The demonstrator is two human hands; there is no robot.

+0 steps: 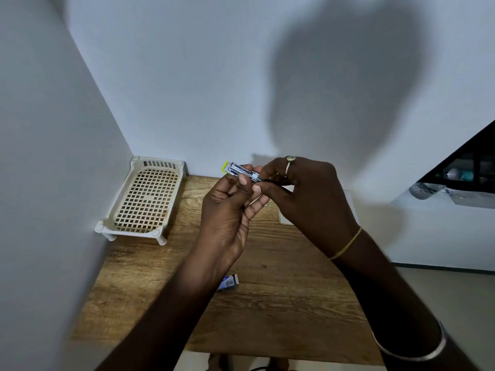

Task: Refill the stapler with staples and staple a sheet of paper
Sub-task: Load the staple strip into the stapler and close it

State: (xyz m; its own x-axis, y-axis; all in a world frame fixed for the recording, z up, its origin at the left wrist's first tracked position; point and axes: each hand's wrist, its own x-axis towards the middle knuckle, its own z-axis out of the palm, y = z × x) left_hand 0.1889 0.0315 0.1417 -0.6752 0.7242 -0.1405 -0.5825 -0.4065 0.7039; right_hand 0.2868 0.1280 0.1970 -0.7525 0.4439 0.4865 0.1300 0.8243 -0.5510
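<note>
Plain white walls meet in a corner here, with a big soft shadow thrown across the upper right of the frame, and below it sits a wood-grain counter (267, 303). We've got the stapler (241, 171) lifted up off the counter, just above the middle of the frame. Our left hand (227, 210) has its grip closed around it from underneath, yellow-tipped end poking out toward the upper left. Our right hand (308, 194) is pinching at its other end, probably working the staple channel so we can see inside it; whether a strip is in there, we can't tell. A small staple box (229, 281) lies on the counter lower down, between our forearms, handy for the refill. A white sheet of paper (285, 219) peeks out behind the right hand. A beige slotted tray (144, 199) sits at middle left against the wall.
</note>
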